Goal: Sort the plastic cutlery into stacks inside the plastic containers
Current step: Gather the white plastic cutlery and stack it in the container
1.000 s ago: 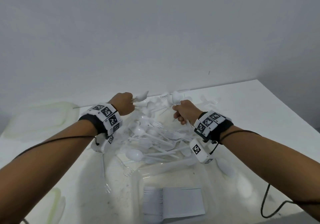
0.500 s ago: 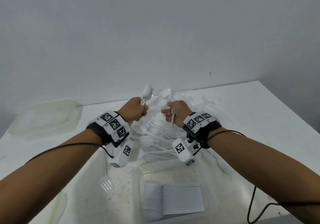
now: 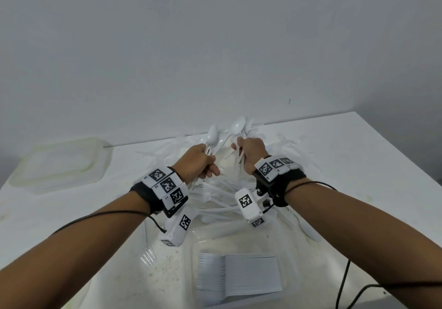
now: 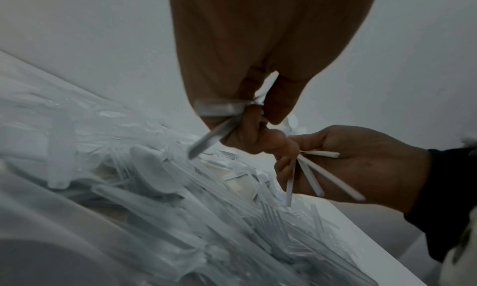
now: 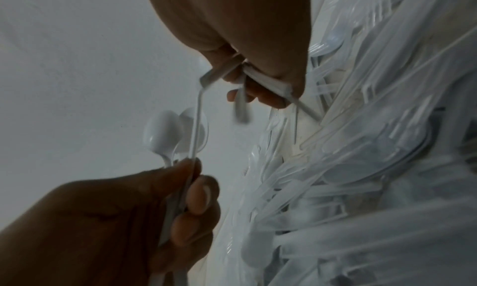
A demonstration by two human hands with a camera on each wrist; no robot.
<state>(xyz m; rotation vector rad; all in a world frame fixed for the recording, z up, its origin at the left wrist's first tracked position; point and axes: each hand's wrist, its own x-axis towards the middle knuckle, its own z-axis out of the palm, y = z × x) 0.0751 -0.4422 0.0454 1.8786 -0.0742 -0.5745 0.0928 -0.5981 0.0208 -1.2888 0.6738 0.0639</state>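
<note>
White plastic spoons [image 3: 212, 139] stand bowl-up out of my left hand [image 3: 200, 165], and my right hand [image 3: 250, 152] carries its own bunch of white plastic spoons [image 3: 236, 125]; I keep both fists raised over the loose heap of white plastic cutlery [image 3: 220, 196] on the white tabletop [image 3: 358, 165], I think so the bunches can be squared up before stacking. Nearest me, the clear plastic container [image 3: 287, 244] holds one neat row of white cutlery stacked on edge [image 3: 239, 275]. At the far left lies a clear, yellow-tinged plastic container [image 3: 59, 163]; whether it is a tub or a lid I cannot tell.

From the left wrist, my left hand [image 4: 258, 65] has its grip curled tight round flat handles [image 4: 219, 108] that jut sideways, while the right hand [image 4: 356, 163] fans several handles out below its fingers. The heap [image 4: 180, 198] lies underneath.

From the right wrist, my right hand [image 5: 240, 35] is closed on a few handles, one blurred. The left hand [image 5: 103, 219] pinches its spoons [image 5: 161, 135] by the stems, bowls nested, ready to go down as one stack.
</note>
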